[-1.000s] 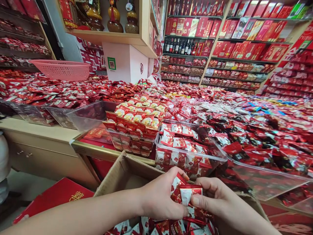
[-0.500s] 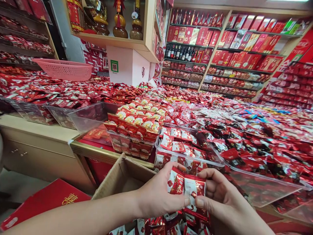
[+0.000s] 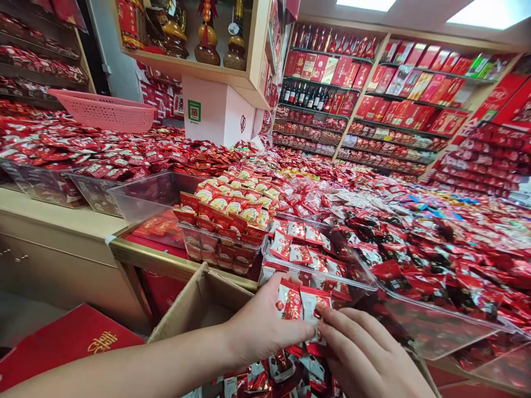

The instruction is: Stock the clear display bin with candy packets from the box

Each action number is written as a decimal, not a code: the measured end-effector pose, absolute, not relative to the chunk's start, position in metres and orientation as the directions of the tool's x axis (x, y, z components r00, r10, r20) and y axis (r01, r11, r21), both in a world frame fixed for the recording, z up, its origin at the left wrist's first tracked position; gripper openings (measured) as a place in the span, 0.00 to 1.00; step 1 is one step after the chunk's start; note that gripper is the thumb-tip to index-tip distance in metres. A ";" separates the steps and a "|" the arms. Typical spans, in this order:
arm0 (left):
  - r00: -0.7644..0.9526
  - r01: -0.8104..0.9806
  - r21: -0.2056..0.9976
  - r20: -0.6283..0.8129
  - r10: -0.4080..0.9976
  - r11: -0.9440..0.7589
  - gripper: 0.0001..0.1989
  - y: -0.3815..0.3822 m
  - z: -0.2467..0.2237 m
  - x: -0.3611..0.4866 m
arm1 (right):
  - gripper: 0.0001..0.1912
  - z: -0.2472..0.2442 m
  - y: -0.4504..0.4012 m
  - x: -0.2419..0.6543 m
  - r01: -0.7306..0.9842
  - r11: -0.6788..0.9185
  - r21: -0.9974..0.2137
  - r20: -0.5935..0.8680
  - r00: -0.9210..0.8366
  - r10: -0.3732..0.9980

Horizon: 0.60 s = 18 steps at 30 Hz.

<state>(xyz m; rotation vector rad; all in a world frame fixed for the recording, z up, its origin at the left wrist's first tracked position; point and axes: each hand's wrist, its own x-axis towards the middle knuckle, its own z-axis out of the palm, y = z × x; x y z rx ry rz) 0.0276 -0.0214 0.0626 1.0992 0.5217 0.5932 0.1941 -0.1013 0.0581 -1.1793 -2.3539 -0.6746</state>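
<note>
The left hand (image 3: 259,323) grips red-white packets (image 3: 299,309) between thumb and fingers; the right hand (image 3: 365,351) presses its fingertips on their right side. Below lies the carton (image 3: 178,312); beyond, at center, a clear bin (image 3: 332,271).

At bottom centre, the left hand (image 3: 263,320) grips red-and-white packets (image 3: 296,307), the right hand's (image 3: 365,348) fingertips touching them, above an open cardboard box (image 3: 199,301) of similar packets. A clear bin (image 3: 319,265) stands just beyond. A pink basket (image 3: 105,110) sits upper left; shelves of bottles and boxes (image 3: 323,66) fill the upper right.
</note>
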 end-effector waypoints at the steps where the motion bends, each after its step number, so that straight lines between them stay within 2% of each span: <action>1: 0.745 -0.207 0.917 -0.079 0.663 0.342 0.21 -0.022 0.063 0.027 | 0.14 0.063 -0.101 0.197 0.815 0.517 0.264 0.556 -0.566 0.608; 4: 0.804 -0.247 0.885 -0.039 0.593 0.393 0.20 -0.023 0.062 0.025 | 0.12 0.089 -0.092 0.208 0.857 0.444 0.264 0.586 -0.508 0.632; 8: 0.837 -0.172 0.898 -0.085 0.541 0.406 0.22 -0.024 0.061 0.024 | 0.05 0.131 -0.045 0.220 0.968 0.170 0.182 0.627 -0.248 0.739; 10: 0.828 -0.106 0.917 -0.133 0.545 0.385 0.22 -0.025 0.060 0.026 | 0.07 0.142 -0.013 0.223 0.976 0.067 0.208 0.476 -0.161 0.865; 13: 0.809 -0.011 0.932 -0.204 0.551 0.361 0.22 -0.025 0.058 0.027 | 0.08 0.142 0.028 0.224 0.931 0.070 0.359 0.233 -0.161 0.959; 18: 0.827 0.014 0.945 -0.196 0.528 0.327 0.21 -0.026 0.054 0.026 | 0.09 0.122 0.051 0.228 0.873 0.085 0.480 0.109 -0.155 0.982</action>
